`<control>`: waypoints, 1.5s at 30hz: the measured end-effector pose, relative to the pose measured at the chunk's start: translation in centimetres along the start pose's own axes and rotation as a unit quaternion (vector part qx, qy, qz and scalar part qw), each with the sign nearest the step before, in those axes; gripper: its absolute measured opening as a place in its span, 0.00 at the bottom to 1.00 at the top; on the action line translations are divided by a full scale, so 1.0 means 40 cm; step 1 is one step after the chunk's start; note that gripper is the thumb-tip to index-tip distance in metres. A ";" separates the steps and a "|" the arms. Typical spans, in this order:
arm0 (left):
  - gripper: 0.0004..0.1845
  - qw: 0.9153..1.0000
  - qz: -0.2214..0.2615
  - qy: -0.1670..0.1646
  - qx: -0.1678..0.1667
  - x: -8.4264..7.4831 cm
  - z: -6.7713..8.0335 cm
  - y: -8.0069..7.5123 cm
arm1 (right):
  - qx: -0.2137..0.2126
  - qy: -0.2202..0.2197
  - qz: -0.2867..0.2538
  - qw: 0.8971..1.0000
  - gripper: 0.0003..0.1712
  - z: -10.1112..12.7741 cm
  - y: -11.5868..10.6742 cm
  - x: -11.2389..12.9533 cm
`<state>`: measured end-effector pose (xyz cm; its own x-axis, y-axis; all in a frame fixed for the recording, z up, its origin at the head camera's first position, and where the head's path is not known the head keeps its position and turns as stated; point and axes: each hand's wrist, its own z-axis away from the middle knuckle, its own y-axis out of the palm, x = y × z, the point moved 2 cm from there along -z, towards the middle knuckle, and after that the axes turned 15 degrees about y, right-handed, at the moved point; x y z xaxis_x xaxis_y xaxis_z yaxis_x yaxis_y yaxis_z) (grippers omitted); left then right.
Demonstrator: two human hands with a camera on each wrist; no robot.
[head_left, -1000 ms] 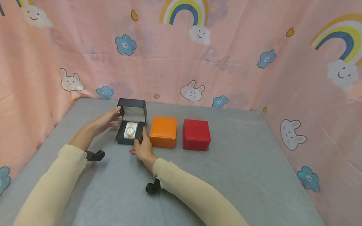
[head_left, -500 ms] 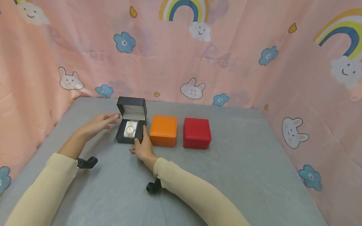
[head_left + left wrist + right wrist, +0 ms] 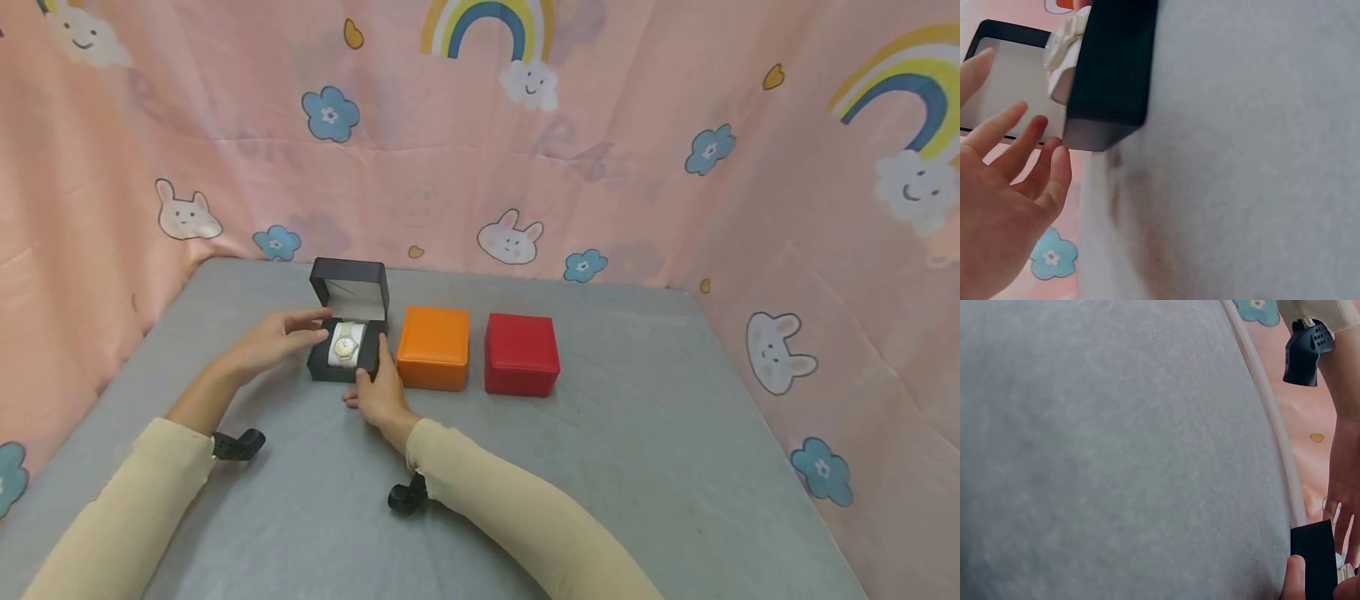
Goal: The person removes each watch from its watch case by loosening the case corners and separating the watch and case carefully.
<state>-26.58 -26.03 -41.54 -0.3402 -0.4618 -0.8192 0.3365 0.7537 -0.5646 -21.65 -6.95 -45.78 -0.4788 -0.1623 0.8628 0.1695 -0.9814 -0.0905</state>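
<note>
A black watch box (image 3: 327, 373) stands with its lid (image 3: 349, 271) raised, showing a pale lining. Inside, a wristwatch (image 3: 346, 347) with a light strap and round dial is wrapped on a white cushion (image 3: 359, 337). My left hand (image 3: 270, 343) is at the box's left side, fingers extended; in the left wrist view its fingers (image 3: 1019, 147) spread beside the lid and box wall. At the front right corner, my right hand (image 3: 384, 400) grips the box, its thumb and a finger on different faces in the right wrist view, where the black box (image 3: 1316, 559) is partly cut off.
To the right of the black box sits a closed orange box (image 3: 433, 346), close to my right hand. Farther right is a closed red box (image 3: 521, 354). Grey cloth (image 3: 637, 467) covers the table, and a pink patterned curtain (image 3: 420, 183) hangs behind it.
My left hand first drew away from the lid toward the left, then came back to the box's left side, a little lower. The right hand and the boxes stayed in place.
</note>
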 end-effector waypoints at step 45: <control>0.44 0.997 -0.042 0.031 0.060 0.033 -0.044 0.041 | -0.007 -0.005 0.016 1.000 0.41 -0.003 -0.001 -0.003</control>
<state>-28.01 -24.57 -43.37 -0.4246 -0.4874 -0.7630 0.4064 0.6505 -0.6417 -21.72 -6.91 -45.94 -0.4640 -0.1924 0.8647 0.1731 -0.9770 -0.1245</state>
